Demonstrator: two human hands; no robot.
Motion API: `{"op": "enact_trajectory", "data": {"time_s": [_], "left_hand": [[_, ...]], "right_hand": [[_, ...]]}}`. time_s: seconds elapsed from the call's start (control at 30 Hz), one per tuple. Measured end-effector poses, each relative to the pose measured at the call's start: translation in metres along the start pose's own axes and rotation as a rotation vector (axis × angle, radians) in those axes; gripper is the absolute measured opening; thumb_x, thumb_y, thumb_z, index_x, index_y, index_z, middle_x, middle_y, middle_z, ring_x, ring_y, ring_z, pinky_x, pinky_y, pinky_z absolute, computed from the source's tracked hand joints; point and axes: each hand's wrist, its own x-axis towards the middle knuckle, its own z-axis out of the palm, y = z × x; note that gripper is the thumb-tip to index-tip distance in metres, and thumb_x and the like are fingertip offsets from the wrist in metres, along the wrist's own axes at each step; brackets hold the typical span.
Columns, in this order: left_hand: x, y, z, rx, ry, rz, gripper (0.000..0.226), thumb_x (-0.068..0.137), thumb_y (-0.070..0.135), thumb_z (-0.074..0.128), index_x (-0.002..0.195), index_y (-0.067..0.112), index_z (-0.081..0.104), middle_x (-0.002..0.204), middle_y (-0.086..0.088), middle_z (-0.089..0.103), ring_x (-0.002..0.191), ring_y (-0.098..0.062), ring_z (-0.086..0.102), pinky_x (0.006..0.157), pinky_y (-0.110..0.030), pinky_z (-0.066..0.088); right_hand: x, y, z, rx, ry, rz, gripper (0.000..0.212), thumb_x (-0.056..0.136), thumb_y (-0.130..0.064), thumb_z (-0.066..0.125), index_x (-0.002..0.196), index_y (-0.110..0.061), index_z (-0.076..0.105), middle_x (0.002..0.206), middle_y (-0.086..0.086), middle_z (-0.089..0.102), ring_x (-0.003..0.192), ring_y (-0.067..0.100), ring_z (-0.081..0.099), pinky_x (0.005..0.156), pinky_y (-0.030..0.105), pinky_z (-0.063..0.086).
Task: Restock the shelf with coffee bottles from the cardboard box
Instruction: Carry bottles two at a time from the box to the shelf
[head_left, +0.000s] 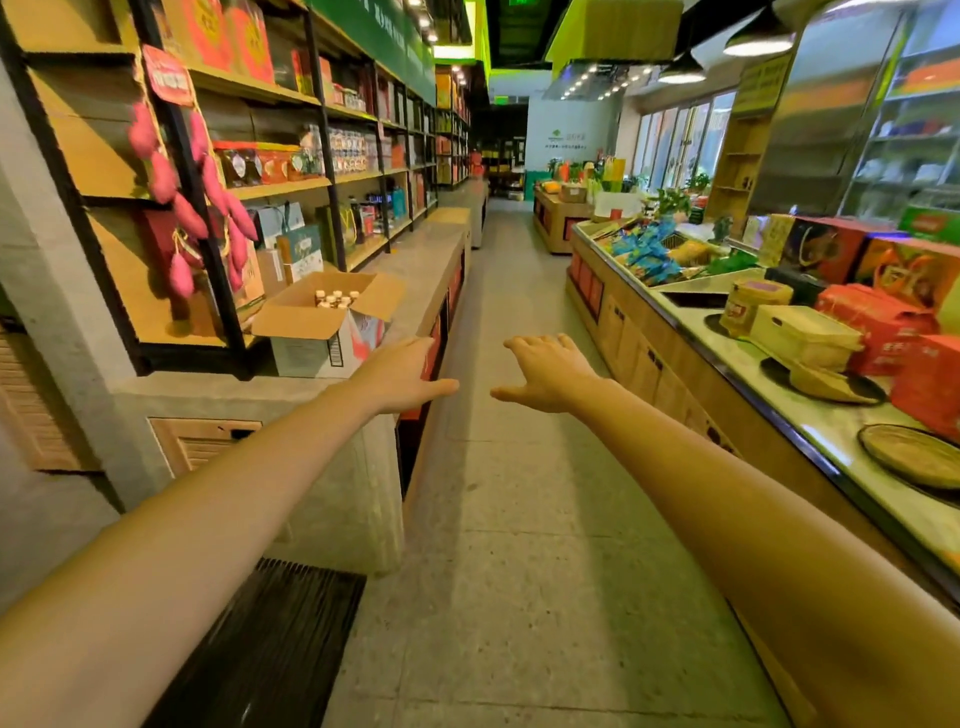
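On the grey table (427, 260) at left, under the shelf (280, 188): cardboard box (304, 352), flaps open, coffee bottles (335, 299) upright inside with only the caps showing. Left hand (402, 375) and right hand (548, 371) are both empty, fingers loose and spread over the aisle; left is near the box, not on it. Bottles look small and rigid, possibly glass, so breakable, smooth, light singly. Grip round the body below the cap. Full box likely heavy; support the base.
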Motion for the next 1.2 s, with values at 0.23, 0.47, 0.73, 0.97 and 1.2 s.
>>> {"op": "enact_trajectory", "data": {"time_s": [0.23, 0.47, 0.73, 0.97, 1.2], "left_hand": [[0.132, -0.047, 0.025, 0.037, -0.016, -0.030, 0.082, 0.086, 0.055, 0.054, 0.146, 0.007, 0.025, 0.151, -0.013, 0.031, 0.138, -0.028, 0.032, 0.109, -0.041, 0.031], [0.297, -0.106, 0.050, -0.007, 0.014, -0.116, 0.081, 0.084, 0.056, 0.056, 0.142, 0.005, 0.032, 0.143, -0.016, 0.041, 0.129, -0.032, 0.041, 0.103, -0.041, 0.036], [0.451, -0.177, 0.056, -0.015, 0.094, -0.235, 0.068, 0.083, 0.047, 0.061, 0.135, 0.008, 0.040, 0.130, -0.015, 0.052, 0.114, -0.030, 0.050, 0.087, -0.036, 0.040], [0.549, -0.255, 0.066, 0.026, 0.134, -0.340, 0.069, 0.081, 0.050, 0.063, 0.135, 0.012, 0.041, 0.131, -0.014, 0.052, 0.118, -0.034, 0.050, 0.092, -0.040, 0.041], [0.657, -0.364, 0.080, -0.010, 0.218, -0.366, 0.062, 0.079, 0.059, 0.059, 0.128, 0.023, 0.048, 0.126, -0.002, 0.056, 0.115, -0.024, 0.052, 0.094, -0.044, 0.044]], "right_hand": [[0.143, 0.031, 0.037, 0.013, 0.021, -0.026, 0.080, 0.084, -0.062, 0.050, 0.145, -0.014, 0.028, 0.150, 0.007, 0.036, 0.137, 0.027, 0.035, 0.113, 0.048, 0.024], [0.317, 0.078, 0.065, 0.006, 0.039, -0.141, 0.077, 0.086, -0.060, 0.049, 0.143, -0.011, 0.030, 0.150, 0.008, 0.034, 0.137, 0.028, 0.034, 0.113, 0.048, 0.024], [0.512, 0.112, 0.090, 0.050, 0.039, -0.294, 0.080, 0.086, -0.060, 0.049, 0.146, -0.014, 0.024, 0.153, 0.008, 0.030, 0.138, 0.028, 0.031, 0.113, 0.049, 0.020], [0.651, 0.098, 0.121, 0.070, 0.037, -0.427, 0.077, 0.086, -0.059, 0.050, 0.145, -0.014, 0.027, 0.151, 0.008, 0.033, 0.137, 0.028, 0.033, 0.111, 0.047, 0.023], [0.811, 0.070, 0.152, 0.070, 0.045, -0.498, 0.076, 0.086, -0.057, 0.051, 0.144, -0.014, 0.029, 0.149, 0.008, 0.035, 0.135, 0.028, 0.035, 0.110, 0.044, 0.025]]}}
